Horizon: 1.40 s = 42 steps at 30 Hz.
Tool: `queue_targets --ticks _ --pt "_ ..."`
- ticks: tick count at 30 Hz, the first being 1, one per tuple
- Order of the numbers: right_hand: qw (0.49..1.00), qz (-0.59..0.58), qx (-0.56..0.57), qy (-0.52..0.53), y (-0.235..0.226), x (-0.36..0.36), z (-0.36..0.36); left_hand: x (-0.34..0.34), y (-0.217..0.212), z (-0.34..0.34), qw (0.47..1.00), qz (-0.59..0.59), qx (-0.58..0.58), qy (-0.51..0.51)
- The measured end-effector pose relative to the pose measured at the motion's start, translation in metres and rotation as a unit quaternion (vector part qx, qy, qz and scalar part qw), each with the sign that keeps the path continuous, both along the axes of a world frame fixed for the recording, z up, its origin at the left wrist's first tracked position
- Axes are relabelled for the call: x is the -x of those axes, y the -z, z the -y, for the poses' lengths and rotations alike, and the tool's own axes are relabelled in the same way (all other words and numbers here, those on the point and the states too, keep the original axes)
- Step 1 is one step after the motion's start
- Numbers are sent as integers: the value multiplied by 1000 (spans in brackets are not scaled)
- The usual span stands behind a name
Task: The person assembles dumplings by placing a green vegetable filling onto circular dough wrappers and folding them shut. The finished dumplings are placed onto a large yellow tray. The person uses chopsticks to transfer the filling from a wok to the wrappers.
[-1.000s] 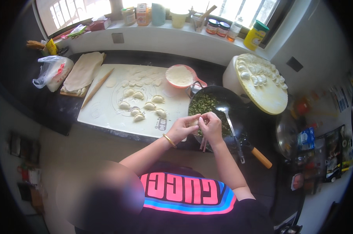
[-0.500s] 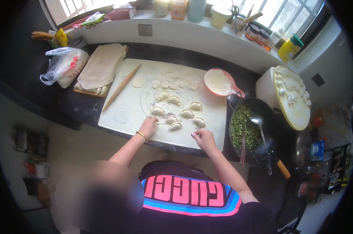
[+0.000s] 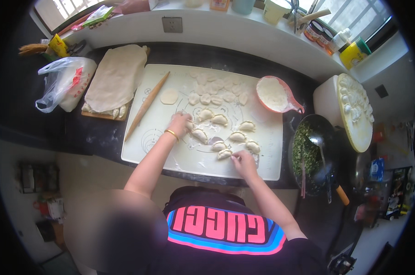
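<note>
Your left hand (image 3: 180, 123) is curling its fingers down at the left edge of the dumplings, with pale dough showing just beside the tips; I cannot tell whether they are gripping it. Your right hand (image 3: 245, 165) is bringing thumb and fingers close together at the right end of the nearest dumpling (image 3: 224, 154), and whether they are pinching it is not showing. That dumpling is probably feeling light, soft and easily dented, its wrapper tearing if you are pressing hard, so favour the sealed edge or cradle the belly lightly. It is lying toward the near side of the white mat (image 3: 268, 160); a rolling pin (image 3: 147, 106) is slanting at left, and a dark pan (image 3: 333, 151) is holding chopped green filling (image 3: 302, 142) at right.
</note>
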State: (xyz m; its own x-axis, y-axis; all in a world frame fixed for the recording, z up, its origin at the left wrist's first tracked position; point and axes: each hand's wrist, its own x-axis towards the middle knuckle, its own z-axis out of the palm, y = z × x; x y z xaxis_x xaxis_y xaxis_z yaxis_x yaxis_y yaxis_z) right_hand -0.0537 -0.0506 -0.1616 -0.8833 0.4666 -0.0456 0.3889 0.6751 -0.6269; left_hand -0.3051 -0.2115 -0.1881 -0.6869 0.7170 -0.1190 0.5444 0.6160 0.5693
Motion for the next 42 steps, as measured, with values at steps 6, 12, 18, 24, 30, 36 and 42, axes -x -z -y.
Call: queue_targets --ticks 6,12,18,24,30,36,42 --pt "989 -88 -76 -88 -1 70 0 -24 -16 -6 986 32 78 142" --pt "961 33 -56 -270 11 114 23 -32 -5 16 984 26 -28 174" --pt "991 21 -83 -104 20 129 18 -13 3 34 999 33 -25 13" --pt "977 -20 -84 -194 33 133 40 6 -4 42 981 183 -58 14" --pt "976 -36 -141 -159 40 132 24 -17 7 21 995 93 -21 31" --pt "996 -69 53 -13 34 126 10 -36 1 6 997 66 -26 21" --pt "733 -35 673 92 -14 105 -15 -57 9 -4 996 29 -18 78"
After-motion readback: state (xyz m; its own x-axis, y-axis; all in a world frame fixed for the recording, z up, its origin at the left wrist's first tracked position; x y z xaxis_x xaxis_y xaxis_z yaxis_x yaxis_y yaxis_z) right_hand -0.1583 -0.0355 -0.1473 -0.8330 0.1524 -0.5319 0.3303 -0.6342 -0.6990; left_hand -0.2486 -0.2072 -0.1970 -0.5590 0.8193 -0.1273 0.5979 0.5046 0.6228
